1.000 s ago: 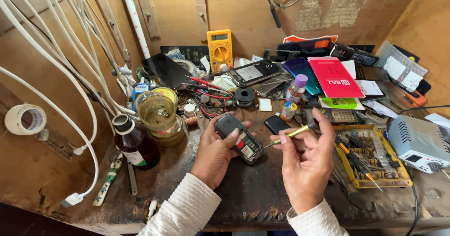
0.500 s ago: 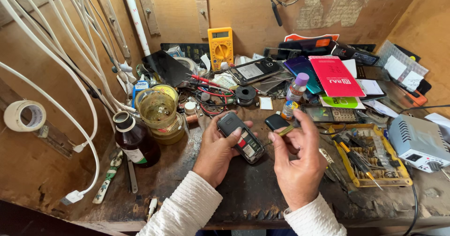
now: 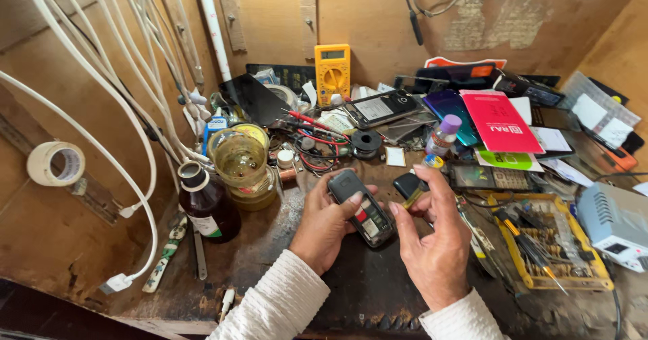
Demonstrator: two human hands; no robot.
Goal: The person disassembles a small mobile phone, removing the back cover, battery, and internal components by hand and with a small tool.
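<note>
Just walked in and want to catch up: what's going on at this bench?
A person is working on a small phone with its back off, held in the left hand. The right hand pinches a slim yellowish tool beside it. Around them on the cluttered wooden bench stand a brown bottle, a glass jar and a yellow multimeter.

Plywood walls (image 3: pixel 378 16) around a dark, worn wooden workbench (image 3: pixel 364 299), daylight from above.

Soft even daylight, faint shadows, sharp focus, wide-angle bending at the edges
</note>
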